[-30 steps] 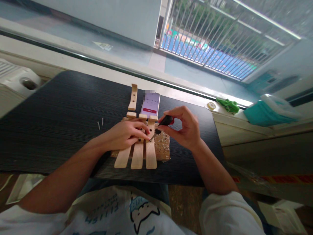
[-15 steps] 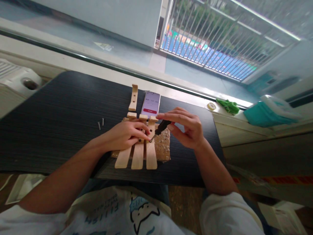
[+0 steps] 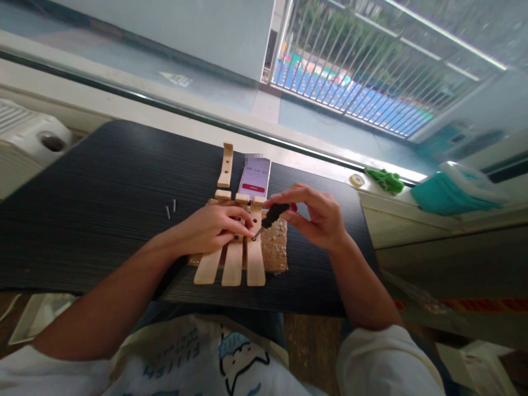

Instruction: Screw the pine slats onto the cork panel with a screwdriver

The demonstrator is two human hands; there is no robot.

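Note:
In the head view my right hand (image 3: 315, 214) pinches the dark handle of a screwdriver (image 3: 275, 213) between thumb and fingers. The screwdriver slants down to the left, its tip at the lower hole of the rightmost wooden hook (image 3: 256, 264). My left hand (image 3: 210, 226) lies across the row of hooks with fingers spread, a fingertip beside the screwdriver tip. The middle wooden hook (image 3: 233, 267) and left wooden hook (image 3: 208, 267) are partly covered by that hand. All three lie side by side on a rough brown block (image 3: 275, 247).
Another wooden hook (image 3: 225, 165) with two holes lies farther back, beside a phone (image 3: 254, 176) showing a timer. Two screws (image 3: 168, 212) lie on the black table (image 3: 103, 209) at left. A green cloth (image 3: 385, 180) and a tape roll (image 3: 357, 180) rest on the sill.
My right hand's fingers have shifted slightly on the screwdriver handle, and more of the handle shows. My left hand and the hooks have stayed in place.

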